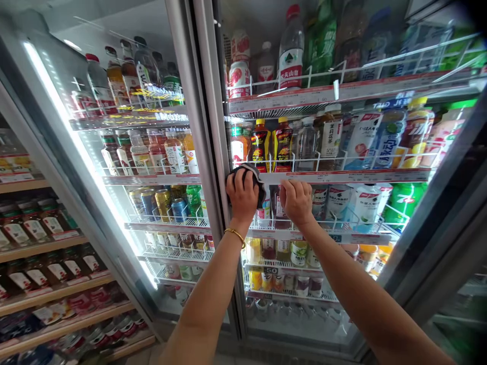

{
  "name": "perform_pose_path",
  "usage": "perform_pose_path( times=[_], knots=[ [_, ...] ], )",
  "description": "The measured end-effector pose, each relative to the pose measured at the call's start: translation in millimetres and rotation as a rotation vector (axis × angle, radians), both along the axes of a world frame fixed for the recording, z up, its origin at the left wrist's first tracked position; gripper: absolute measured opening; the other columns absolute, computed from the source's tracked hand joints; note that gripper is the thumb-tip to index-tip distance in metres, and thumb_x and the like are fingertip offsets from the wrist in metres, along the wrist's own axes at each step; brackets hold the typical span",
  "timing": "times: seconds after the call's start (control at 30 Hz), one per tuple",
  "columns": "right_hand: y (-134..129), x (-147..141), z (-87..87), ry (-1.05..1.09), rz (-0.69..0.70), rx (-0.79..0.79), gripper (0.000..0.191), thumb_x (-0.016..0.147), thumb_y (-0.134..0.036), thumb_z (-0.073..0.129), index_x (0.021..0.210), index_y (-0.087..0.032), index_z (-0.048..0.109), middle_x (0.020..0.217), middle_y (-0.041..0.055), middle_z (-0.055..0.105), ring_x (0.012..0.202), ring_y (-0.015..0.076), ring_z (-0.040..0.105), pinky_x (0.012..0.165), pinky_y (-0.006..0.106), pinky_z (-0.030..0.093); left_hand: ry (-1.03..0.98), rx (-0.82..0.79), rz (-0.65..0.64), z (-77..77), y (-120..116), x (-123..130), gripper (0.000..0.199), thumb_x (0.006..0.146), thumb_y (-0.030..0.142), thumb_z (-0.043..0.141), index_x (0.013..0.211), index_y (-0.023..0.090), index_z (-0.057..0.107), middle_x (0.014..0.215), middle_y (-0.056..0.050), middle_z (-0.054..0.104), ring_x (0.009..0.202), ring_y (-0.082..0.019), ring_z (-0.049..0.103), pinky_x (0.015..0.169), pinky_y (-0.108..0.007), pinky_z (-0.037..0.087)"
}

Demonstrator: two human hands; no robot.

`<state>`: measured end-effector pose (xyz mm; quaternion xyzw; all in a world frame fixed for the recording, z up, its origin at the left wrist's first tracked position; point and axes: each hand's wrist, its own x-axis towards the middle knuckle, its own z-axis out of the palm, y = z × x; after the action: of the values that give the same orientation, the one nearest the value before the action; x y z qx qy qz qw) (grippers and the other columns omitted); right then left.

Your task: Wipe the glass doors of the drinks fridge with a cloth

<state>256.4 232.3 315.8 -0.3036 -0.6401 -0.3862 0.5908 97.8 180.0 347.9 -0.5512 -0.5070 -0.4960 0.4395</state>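
Observation:
My left hand (243, 191) presses a dark cloth (259, 187) against the glass of the right fridge door, close to its metal frame (215, 116). The fingers are bent over the cloth, which bunches out beyond them with a pale edge. A gold bracelet (235, 234) sits on that wrist. Just to the right, my right hand (298, 201) is curled into a fist in front of the same door, level with a shelf edge (342, 177). Nothing shows in its fingers. Whether its knuckles touch the glass I cannot tell.
Behind the glass stand shelves of bottles and cans, among them a red-capped water bottle (291, 50) and a green 7UP pack (405, 203). The left door (152, 152) covers more drinks. Wooden shelves (45, 248) with jars stand at the far left.

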Motion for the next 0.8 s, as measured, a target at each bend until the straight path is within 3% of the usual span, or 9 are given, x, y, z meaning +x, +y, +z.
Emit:
perform_pose_path(
  times=[0.17,0.27,0.33,0.43,0.57,0.63,0.7,0.8],
  knots=[
    [-6,-3,4.3,-0.012,-0.052,0.05,0.021,0.089,-0.022,0.049,0.106,-0.019,0.061,0.088,0.0072,0.064,0.08,0.0179,0.051,0.078,0.032,0.036,0.039,0.048,0.05,-49.9,-6,5,0.031,0.09,0.028,0.047,0.112,0.013,0.062,0.118,-0.017,0.058,0.117,-0.031,0.046,0.102,-0.047,0.038],
    [-6,-3,4.2,-0.011,-0.052,0.066,0.021,0.089,-0.021,0.05,0.106,-0.019,0.061,0.089,0.0069,0.065,0.08,0.0179,0.052,0.078,0.032,0.037,0.137,0.057,0.02,-65.8,-5,12,0.03,0.087,0.028,0.051,0.112,0.015,0.064,0.114,-0.015,0.062,0.114,-0.031,0.048,0.1,-0.046,0.039],
    [-6,-3,3.2,-0.014,-0.036,0.04,0.021,0.089,-0.022,0.049,0.107,-0.019,0.061,0.091,0.0071,0.065,0.081,0.018,0.052,0.079,0.032,0.037,0.249,0.035,-0.03,-61.6,-2,17,0.03,0.086,0.029,0.053,0.113,0.02,0.064,0.112,-0.012,0.065,0.112,-0.03,0.05,0.1,-0.045,0.038],
    [-5,-2,2.5,0.013,-0.014,0.038,0.022,0.09,-0.021,0.047,0.107,-0.018,0.061,0.093,0.0081,0.065,0.084,0.0183,0.052,0.081,0.032,0.039,0.381,-0.027,-0.11,-35.8,4,19,0.031,0.088,0.031,0.053,0.117,0.025,0.062,0.115,-0.007,0.065,0.112,-0.028,0.052,0.103,-0.044,0.036],
    [-5,-2,4.1,0.036,-0.025,0.142,0.022,0.087,-0.017,0.052,0.107,-0.015,0.058,0.088,0.0084,0.065,0.081,0.0185,0.053,0.08,0.031,0.04,0.213,0.006,-0.073,6.1,8,13,0.033,0.09,0.031,0.049,0.12,0.023,0.06,0.121,-0.01,0.062,0.117,-0.028,0.047,0.105,-0.045,0.034],
    [-4,-2,4.2,0.028,-0.036,0.163,0.023,0.086,-0.016,0.053,0.108,-0.015,0.056,0.087,0.0079,0.065,0.08,0.0184,0.054,0.078,0.031,0.04,0.082,0.029,-0.025,15.9,7,8,0.034,0.091,0.03,0.047,0.12,0.019,0.059,0.124,-0.013,0.059,0.119,-0.029,0.045,0.105,-0.047,0.034],
    [-2,-3,3.3,0.027,-0.04,0.145,0.024,0.086,-0.017,0.052,0.11,-0.016,0.055,0.087,0.0078,0.065,0.079,0.0183,0.054,0.078,0.031,0.04,0.008,0.032,-0.008,13.1,4,3,0.033,0.092,0.029,0.046,0.119,0.016,0.059,0.124,-0.015,0.057,0.121,-0.03,0.043,0.106,-0.048,0.033],
    [-2,-3,1.8,0.026,-0.03,0.096,0.024,0.088,-0.018,0.049,0.111,-0.018,0.055,0.088,0.0083,0.065,0.081,0.0187,0.055,0.078,0.032,0.039,0.0,0.027,-0.012,-11.9,-1,-1,0.032,0.092,0.027,0.046,0.116,0.014,0.06,0.122,-0.016,0.056,0.121,-0.03,0.042,0.106,-0.048,0.034]
  ],
)
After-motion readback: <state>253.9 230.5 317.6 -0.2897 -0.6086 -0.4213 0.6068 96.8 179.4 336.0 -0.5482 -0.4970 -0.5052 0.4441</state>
